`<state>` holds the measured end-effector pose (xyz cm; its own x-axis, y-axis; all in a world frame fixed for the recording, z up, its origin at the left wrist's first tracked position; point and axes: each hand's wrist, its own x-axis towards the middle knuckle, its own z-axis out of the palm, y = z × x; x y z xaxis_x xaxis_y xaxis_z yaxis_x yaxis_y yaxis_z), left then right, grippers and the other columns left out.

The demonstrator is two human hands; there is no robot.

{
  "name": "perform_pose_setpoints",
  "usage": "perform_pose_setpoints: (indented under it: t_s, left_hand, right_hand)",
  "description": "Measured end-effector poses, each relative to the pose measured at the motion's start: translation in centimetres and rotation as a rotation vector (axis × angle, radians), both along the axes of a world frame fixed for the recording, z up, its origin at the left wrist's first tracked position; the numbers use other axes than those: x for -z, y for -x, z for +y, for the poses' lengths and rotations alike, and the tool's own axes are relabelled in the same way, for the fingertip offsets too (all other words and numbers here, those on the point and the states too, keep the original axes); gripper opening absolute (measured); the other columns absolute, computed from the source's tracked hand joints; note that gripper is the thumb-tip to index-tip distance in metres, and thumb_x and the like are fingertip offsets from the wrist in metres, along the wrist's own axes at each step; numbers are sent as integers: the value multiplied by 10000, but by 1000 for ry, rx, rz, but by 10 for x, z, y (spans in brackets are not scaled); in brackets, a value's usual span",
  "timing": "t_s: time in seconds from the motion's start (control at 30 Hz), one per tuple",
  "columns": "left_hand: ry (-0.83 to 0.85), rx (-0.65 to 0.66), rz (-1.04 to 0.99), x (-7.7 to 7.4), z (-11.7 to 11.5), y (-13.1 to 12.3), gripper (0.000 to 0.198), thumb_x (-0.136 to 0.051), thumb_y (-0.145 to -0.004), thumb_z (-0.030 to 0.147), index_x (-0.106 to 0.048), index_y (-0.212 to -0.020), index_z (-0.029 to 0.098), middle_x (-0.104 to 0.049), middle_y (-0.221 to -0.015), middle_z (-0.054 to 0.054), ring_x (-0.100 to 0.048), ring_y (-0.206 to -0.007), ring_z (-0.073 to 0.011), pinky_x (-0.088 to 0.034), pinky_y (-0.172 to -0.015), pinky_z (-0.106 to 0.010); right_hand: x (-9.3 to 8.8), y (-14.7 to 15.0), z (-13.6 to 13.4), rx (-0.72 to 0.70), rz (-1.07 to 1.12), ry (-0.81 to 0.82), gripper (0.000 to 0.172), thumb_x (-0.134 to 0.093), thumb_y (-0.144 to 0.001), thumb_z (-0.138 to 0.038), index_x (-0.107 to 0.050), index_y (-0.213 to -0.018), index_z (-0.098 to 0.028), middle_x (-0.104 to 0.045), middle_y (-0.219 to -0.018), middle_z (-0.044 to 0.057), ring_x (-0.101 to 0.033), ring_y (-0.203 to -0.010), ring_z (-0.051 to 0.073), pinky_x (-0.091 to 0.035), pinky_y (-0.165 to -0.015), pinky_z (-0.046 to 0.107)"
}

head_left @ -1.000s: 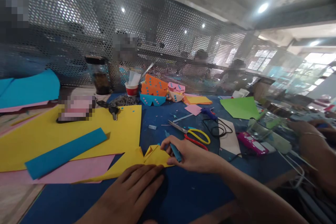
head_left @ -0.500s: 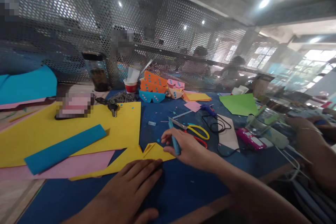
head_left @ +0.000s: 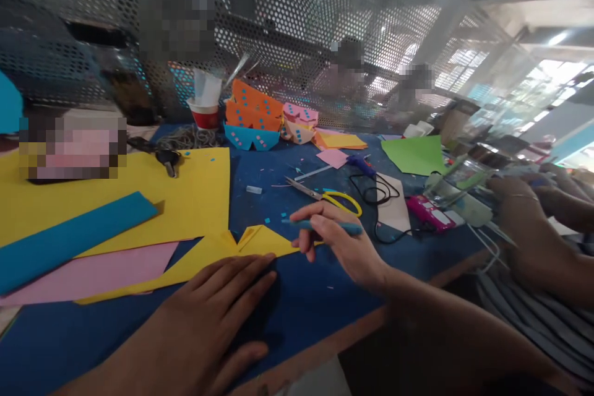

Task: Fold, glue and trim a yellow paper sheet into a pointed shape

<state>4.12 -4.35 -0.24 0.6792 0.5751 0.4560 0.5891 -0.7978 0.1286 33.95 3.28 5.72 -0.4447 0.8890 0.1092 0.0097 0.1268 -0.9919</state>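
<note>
My left hand [head_left: 204, 306] lies flat, fingers stretched out, with its fingertips on the near edge of a folded yellow paper piece [head_left: 266, 240] that has a notch in its upper edge. Between the fingers of my right hand [head_left: 352, 253] is a blue pen [head_left: 349, 228], lying nearly level and pointing left, above the right end of that yellow piece. Just beyond the right hand rest open scissors [head_left: 342, 203] with a yellow handle; their other handle is hidden. Tiny blue paper squares [head_left: 275, 218] lie left of the right hand.
A large yellow sheet [head_left: 199, 198], a blue strip [head_left: 74, 232] and keys [head_left: 169, 161] lie left. Orange and blue paper masks [head_left: 253, 136] stand at the back beside a paper cup [head_left: 204, 114]. A glue gun [head_left: 362, 165] with its cord lies right, near a co-worker's arm [head_left: 520, 223].
My right hand has tilted the blue pen from nearly upright to nearly level. The view has shifted, so the things on the table appear farther left and higher. My left hand stays on the yellow paper.
</note>
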Motion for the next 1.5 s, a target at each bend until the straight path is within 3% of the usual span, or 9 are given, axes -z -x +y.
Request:
perform_pose_setpoints:
  t_s: [0.1, 0.3, 0.43, 0.57, 0.63, 0.87, 1.07, 1.27, 1.5]
  left_hand:
    - [-44, -4, -37, 7, -1, -2, 700, -664, -1248, 648, -618, -1859, 310, -802, -1741, -65, -794, -1462, -308, -603, -1264, -390]
    - [-61, -31, -19, 29, -5, 6, 818, -607, -1257, 685, -413, -1976, 347, -683, -1876, -49, -727, -1576, -321, -501, -1364, -396]
    - [-52, -18, 7, 30, -7, 10, 873, -611, -1243, 705, -362, -1994, 337, -651, -1904, -36, -703, -1609, -326, -461, -1386, -401]
    - [-11, -10, 11, 26, -9, 10, 896, -626, -1229, 729, -359, -1994, 346, -631, -1918, -48, -717, -1601, -349, -533, -1312, -429]
    - [-3, -15, 13, 26, -9, 10, 885, -619, -1233, 732, -372, -1990, 344, -616, -1931, -48, -705, -1617, -346, -512, -1326, -428]
    - [-35, -3, 42, 30, -9, 11, 873, -585, -1243, 755, -413, -1975, 310, -500, -2013, -37, -599, -1688, -308, -178, -1537, -393]
    - [-63, -5, 29, 30, -9, 10, 799, -586, -1242, 746, -540, -1909, 309, -552, -1981, -49, -623, -1672, -319, -222, -1527, -408]
    - [-47, -3, 18, 33, -10, 10, 869, -550, -1256, 751, -414, -1971, 276, -476, -2027, -59, -575, -1706, -315, -175, -1547, -409]
    - [-48, -1, 26, 33, -12, 11, 875, -584, -1243, 750, -443, -1961, 270, -531, -1993, -73, -600, -1688, -328, -184, -1545, -423]
  right_hand:
    - [7, -1, -5, 15, -72, 20, 480, -775, -1150, -717, -809, -1096, -241, -695, -748, -40, -676, -656, 155, -694, -804, 370]
    - [8, -4, -15, 78, -223, 10, 230, -833, -1103, -480, -786, -1131, -257, -762, -799, -24, -685, -640, 151, -570, -621, 291]
    - [11, -6, -18, 118, -241, -115, 271, -823, -1113, -470, -765, -944, -267, -755, -779, -5, -680, -636, 166, -529, -596, 313]
    - [11, -4, -17, 133, -281, -222, 248, -798, -1119, -419, -776, -920, -273, -774, -795, 5, -715, -657, 176, -582, -655, 330]
    - [10, -3, -16, 131, -306, -278, 244, -791, -1114, -400, -777, -905, -274, -802, -822, 20, -748, -694, 185, -606, -687, 332]
    - [11, -3, -14, 129, -336, -384, 209, -795, -1109, -312, -785, -909, -253, -856, -850, 14, -793, -718, 163, -609, -676, 263]
    - [13, -1, -14, 141, -336, -472, 190, -816, -1106, -243, -806, -917, -220, -861, -852, 2, -801, -713, 127, -586, -670, 207]
    - [15, -2, -13, 138, -354, -476, 199, -809, -1113, -234, -776, -917, -228, -844, -844, -7, -776, -695, 123, -571, -662, 212]
    - [15, -1, -14, 129, -382, -483, 202, -787, -1134, -233, -767, -933, -234, -856, -873, -3, -799, -723, 134, -577, -678, 225]
